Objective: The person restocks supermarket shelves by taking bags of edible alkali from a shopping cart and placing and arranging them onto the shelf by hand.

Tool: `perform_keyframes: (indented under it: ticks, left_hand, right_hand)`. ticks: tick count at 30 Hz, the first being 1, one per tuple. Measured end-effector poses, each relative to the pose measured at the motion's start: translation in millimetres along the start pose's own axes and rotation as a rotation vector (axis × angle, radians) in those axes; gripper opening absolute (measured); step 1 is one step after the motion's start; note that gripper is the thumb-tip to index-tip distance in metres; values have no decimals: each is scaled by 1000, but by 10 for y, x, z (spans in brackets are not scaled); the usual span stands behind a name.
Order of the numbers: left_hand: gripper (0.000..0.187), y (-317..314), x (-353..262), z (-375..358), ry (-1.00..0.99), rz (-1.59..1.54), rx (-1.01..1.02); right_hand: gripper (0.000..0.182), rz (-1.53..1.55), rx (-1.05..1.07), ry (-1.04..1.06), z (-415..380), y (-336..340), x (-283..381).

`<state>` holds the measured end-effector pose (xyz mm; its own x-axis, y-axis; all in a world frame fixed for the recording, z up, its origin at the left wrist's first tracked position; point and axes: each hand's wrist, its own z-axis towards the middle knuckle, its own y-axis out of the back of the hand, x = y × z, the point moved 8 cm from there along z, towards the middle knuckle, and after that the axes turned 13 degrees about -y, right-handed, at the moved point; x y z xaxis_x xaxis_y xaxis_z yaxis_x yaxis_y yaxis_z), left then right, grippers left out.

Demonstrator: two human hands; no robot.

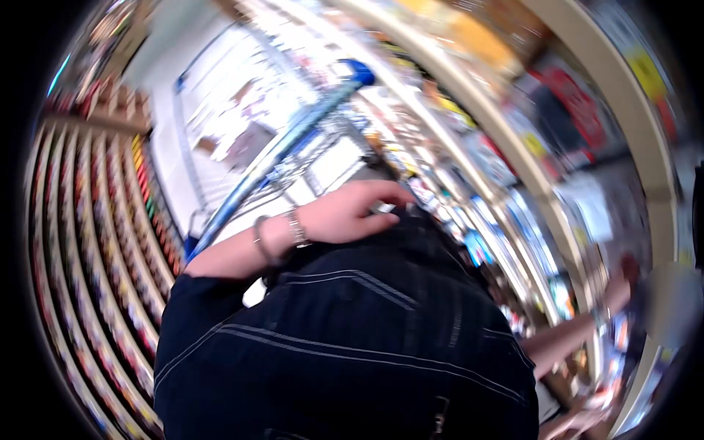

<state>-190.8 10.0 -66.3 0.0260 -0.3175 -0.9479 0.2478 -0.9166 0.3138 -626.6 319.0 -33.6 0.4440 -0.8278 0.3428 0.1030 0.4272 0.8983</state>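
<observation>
My left hand is in front of my dark clothing with white stitching, wearing a watch-like metal band and a bracelet at the wrist. Its fingers are curled, and a small white bit shows between thumb and forefinger; I cannot tell what it is. Behind this forearm runs the blue handle bar of a wire shopping cart. On the right, my right hand, smeared by motion, reaches up by a store shelf upright. A bracelet circles that wrist.
Shelves of packaged goods slant along the right side. Curved rows of small colourful items fill a rack on the left. Boxes and packs lie in the cart. At lower right another blurred hand appears beside the shelf.
</observation>
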Motion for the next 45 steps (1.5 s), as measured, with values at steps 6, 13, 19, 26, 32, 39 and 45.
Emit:
perform_keyframes:
  ticks: [6, 13, 19, 26, 32, 39, 45]
  left_hand:
    - [22, 528, 146, -717, 187, -144, -92]
    - [18, 2138, 634, -1704, 298, 88, -703]
    - [47, 2823, 1939, -2537, 775, 938, -579]
    - [31, 2781, 2459, -2542, 935, 876, -471]
    - [28, 2768, 2380, -2596, 667, 974, -507]
    - [22, 2938, 846, -2225, 321, 752, -526]
    - [19, 3107, -175, -1933, -255, 356, -579]
  right_hand:
    - [30, -30, -240, -93, -253, 431, 647]
    - [33, 211, -655, -197, -422, 609, 1419]
    - [27, 424, -664, -234, -594, 513, 1909]
    - [26, 606, -543, -268, -906, 370, 2592]
    - [27, 726, -174, -75, -1197, -133, 3496]
    - [51, 791, 689, 397, -2119, -986, 5147]
    - [112, 630, 924, 902, -2854, -1146, 6218]
